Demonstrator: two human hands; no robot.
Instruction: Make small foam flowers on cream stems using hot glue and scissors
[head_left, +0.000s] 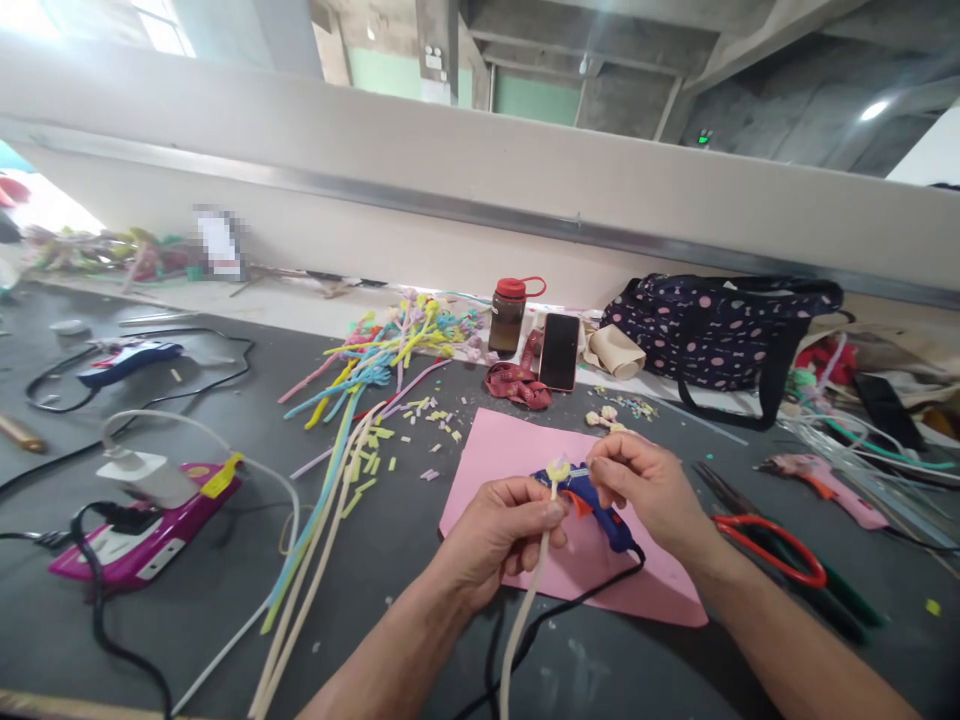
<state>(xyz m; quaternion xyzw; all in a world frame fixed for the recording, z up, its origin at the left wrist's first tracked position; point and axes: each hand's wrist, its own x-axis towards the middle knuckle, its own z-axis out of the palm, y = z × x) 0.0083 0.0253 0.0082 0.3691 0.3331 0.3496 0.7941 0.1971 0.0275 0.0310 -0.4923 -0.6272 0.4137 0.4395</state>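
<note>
My left hand [501, 530] is closed around a cream-coloured stem [525, 610] that runs down toward me. At the stem's top sits a small pale flower head [557, 469]. My right hand [645, 485] pinches at that flower head with its fingertips. Both hands hover over a pink sheet [510, 450] on the dark table. A blue glue gun [596, 505] with an orange trigger lies on the sheet just under my hands, its black cord trailing toward me.
Coloured stems [360, 390] fan out at the left, with cut bits scattered. Red-handled scissors [765, 545] and a pink glue gun [821, 485] lie right. A magenta power strip [142, 530], a brown bottle [508, 315], a phone [559, 350] and a dotted bag [720, 330] stand behind.
</note>
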